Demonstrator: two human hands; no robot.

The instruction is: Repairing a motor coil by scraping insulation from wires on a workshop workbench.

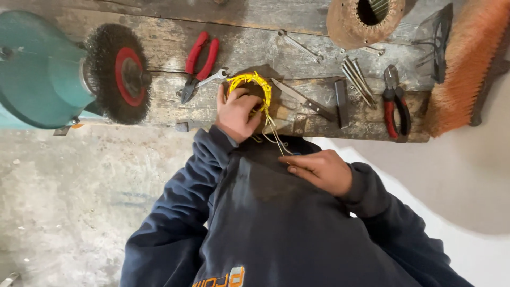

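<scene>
Centre of frame: my left hand [237, 112] clenches a yellow wire coil [254, 83] at the desk [175, 40] edge; my right hand [320, 170] pinches its loose strands [274, 134], lower centre. Risk: uneven pull could tangle or unravel the coil.

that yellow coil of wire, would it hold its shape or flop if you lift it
The yellow wire coil probably keeps its ring shape, since the left hand grips one side and it stays round. Its loose strands trail toward the right hand, so they likely bend easily. Seems light.
</scene>
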